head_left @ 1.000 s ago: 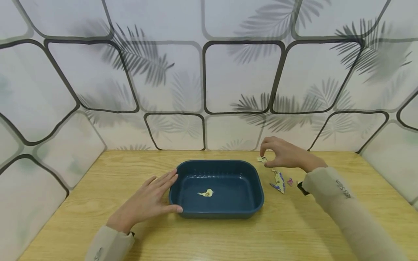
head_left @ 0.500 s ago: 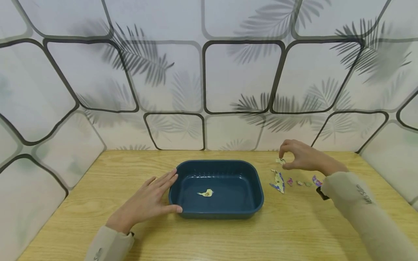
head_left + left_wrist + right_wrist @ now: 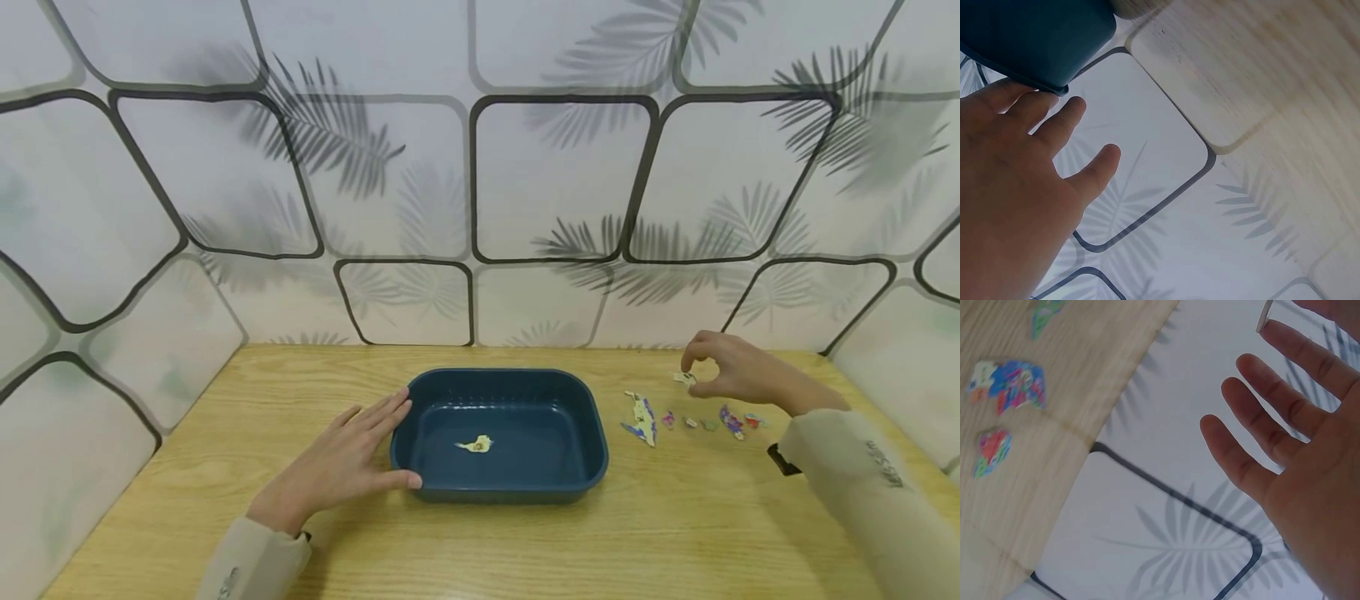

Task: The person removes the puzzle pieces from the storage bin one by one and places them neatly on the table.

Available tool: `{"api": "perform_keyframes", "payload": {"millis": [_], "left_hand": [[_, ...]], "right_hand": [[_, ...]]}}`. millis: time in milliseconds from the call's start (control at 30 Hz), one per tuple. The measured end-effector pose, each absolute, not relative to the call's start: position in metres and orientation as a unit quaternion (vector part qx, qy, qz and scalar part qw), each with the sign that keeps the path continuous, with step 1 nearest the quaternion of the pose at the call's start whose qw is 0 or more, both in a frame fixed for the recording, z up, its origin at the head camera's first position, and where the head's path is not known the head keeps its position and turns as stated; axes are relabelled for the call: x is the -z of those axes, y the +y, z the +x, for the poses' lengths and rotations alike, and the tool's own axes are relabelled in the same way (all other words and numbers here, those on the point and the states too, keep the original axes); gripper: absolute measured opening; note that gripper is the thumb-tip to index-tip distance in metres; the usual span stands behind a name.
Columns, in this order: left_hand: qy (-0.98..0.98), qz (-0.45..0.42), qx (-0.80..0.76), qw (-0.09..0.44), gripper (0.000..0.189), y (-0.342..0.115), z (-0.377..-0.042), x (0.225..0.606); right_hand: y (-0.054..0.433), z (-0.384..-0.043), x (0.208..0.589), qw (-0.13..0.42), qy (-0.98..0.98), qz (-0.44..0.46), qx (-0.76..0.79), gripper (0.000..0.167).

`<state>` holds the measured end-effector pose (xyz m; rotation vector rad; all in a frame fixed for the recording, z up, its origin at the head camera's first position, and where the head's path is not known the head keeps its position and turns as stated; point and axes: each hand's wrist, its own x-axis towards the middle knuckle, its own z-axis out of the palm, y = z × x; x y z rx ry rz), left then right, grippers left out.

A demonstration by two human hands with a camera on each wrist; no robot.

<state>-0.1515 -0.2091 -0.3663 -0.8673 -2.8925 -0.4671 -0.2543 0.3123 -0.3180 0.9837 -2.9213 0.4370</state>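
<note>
My right hand [image 3: 738,371] pinches a small flat cream piece [image 3: 684,378] with dark marks between thumb and index finger, held over the far right of the table. Seen in the right wrist view, only the thin edge of this piece [image 3: 1264,315] shows at the index fingertip; the other fingers are spread. My left hand [image 3: 341,467] rests on the left end of a dark blue rectangular tray [image 3: 498,495], fingers fairly straight and touching its rim. Inside the tray lies a cream bird-like flat piece [image 3: 477,444].
Right of the tray, a larger cream-and-blue flat piece [image 3: 642,419] lies on the wooden table [image 3: 525,550]. Beyond it runs a row of small colourful pieces, among them a pink one [image 3: 668,419] and a purple one [image 3: 731,422]. A patterned wall [image 3: 555,183] closes off the back.
My right hand has moved right, carrying the cream piece away from the tray's far right corner. More small colourful pieces show beneath the arm. My left hand stays on the tray.
</note>
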Motion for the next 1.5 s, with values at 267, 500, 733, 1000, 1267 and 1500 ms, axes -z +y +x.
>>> {"api": "perform_keyframes", "payload": {"millis": [267,500,733,1000,1267,1500], "left_hand": [[-0.945,-0.285,0.151,0.045,0.101,-0.209,-0.152,0.366],[-0.945,-0.287,0.150,0.045,0.102,-0.209,-0.152,0.367],[-0.946,-0.286,0.146,0.051,0.102,-0.211,-0.152,0.368],[-0.944,-0.289,0.154,0.044,0.101,-0.210,-0.152,0.368],[-0.944,-0.291,0.150,0.045,0.103,-0.210,-0.153,0.367],[-0.943,-0.293,0.147,0.052,0.104,-0.210,-0.154,0.367]], "right_hand": [[0.340,-0.250,0.324,0.018,-0.945,0.299,-0.134,0.016],[0.364,-0.249,0.333,-0.006,-0.952,0.275,-0.137,0.016],[0.389,-0.250,0.345,-0.008,-0.958,0.260,-0.122,0.016],[0.418,-0.247,0.361,-0.017,-0.966,0.232,-0.115,0.017],[0.428,-0.243,0.367,-0.003,-0.970,0.221,-0.106,0.019],[0.438,-0.240,0.371,-0.004,-0.973,0.209,-0.102,0.016]]}}
